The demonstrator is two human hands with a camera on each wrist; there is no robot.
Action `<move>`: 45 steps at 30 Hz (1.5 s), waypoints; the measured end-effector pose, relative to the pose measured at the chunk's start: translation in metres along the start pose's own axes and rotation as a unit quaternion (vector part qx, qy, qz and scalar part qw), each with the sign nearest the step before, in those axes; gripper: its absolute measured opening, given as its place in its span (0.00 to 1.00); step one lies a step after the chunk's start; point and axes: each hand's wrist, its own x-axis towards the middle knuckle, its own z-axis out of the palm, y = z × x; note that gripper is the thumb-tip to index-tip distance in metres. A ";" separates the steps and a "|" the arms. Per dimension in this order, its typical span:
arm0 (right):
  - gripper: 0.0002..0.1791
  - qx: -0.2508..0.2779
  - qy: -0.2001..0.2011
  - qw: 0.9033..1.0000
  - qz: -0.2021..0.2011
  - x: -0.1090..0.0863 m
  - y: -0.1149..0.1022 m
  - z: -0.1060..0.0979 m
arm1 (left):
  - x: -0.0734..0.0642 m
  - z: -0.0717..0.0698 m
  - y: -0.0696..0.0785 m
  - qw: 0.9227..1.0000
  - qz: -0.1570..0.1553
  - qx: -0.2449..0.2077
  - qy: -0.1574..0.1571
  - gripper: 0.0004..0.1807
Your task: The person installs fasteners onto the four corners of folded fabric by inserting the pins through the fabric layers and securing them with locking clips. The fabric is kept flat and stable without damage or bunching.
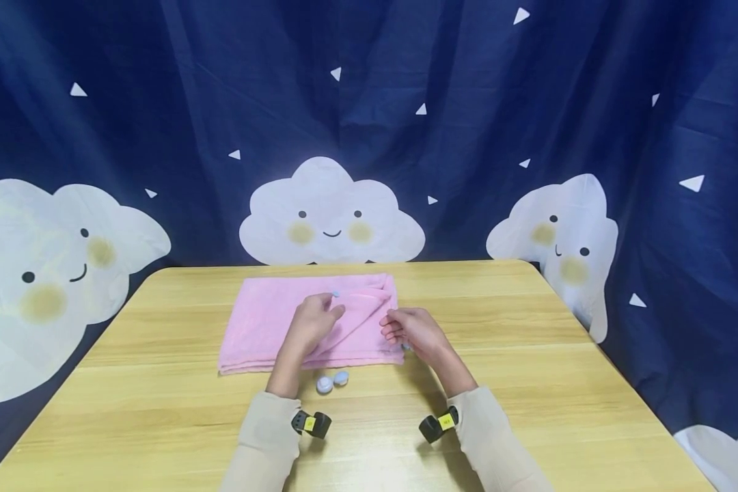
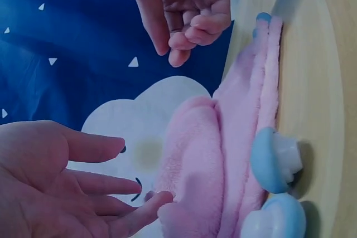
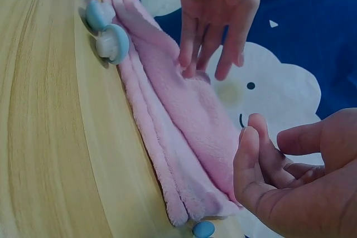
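Observation:
A pink plush cloth (image 1: pixel 264 321) lies folded on the table, its upper layer turned back diagonally near the right side. My left hand (image 1: pixel 313 321) is over the middle of it, fingers fairly straight and thumb apart, holding nothing. A small blue piece (image 1: pixel 336 294) shows by its fingertips. Above the cloth's right edge is my right hand (image 1: pixel 415 331), its fingers loosely bent and nothing between them. Below that hand, a blue-topped piece (image 3: pixel 203 229) sits at the cloth's near right corner. Two mushroom-shaped pieces with blue caps and white stems, one left (image 1: pixel 324 385) and one right (image 1: pixel 341 378), lie before the front edge.
The light wooden table (image 1: pixel 160 410) has rounded far corners. Behind it hangs a dark blue curtain (image 1: pixel 369 123) printed with white clouds and triangles. Black wrist cameras are strapped to the left sleeve (image 1: pixel 264 430) and right sleeve (image 1: pixel 492 437).

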 end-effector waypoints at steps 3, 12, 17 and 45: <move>0.16 -0.002 -0.002 1.000 -0.003 0.000 0.001 0.000 | -0.001 -0.001 0.003 1.000 0.006 -0.013 0.021 0.29; 0.16 0.001 0.007 1.000 0.001 0.001 0.001 0.000 | -0.008 0.000 0.018 0.998 0.037 -0.037 0.035 0.19; 0.17 0.005 0.032 0.999 0.006 0.002 0.000 0.000 | -0.010 0.011 0.023 0.999 0.043 -0.004 0.003 0.19; 0.16 0.007 0.032 0.999 0.006 0.003 0.000 -0.001 | -0.014 0.053 0.018 0.984 0.033 0.136 -0.108 0.14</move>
